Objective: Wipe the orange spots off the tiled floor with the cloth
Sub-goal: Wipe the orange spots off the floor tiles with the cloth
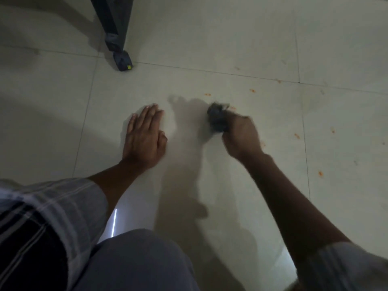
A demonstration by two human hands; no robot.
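My right hand (241,136) is closed around a dark bunched cloth (216,118), which presses on the pale tiled floor (210,49); hand and cloth are motion-blurred. My left hand (144,133) lies flat on the floor to the left, fingers together, holding nothing. Small orange spots dot the tiles: one just beyond the cloth (207,94), one further right (252,90), one at the right (297,135), and one lower right (320,173). A faint orange smear shows at the cloth's right edge.
A dark furniture leg with a foot pad (122,59) stands on the floor at the upper left. My knee (136,259) in grey trousers fills the lower middle. Dark grout lines cross the tiles.
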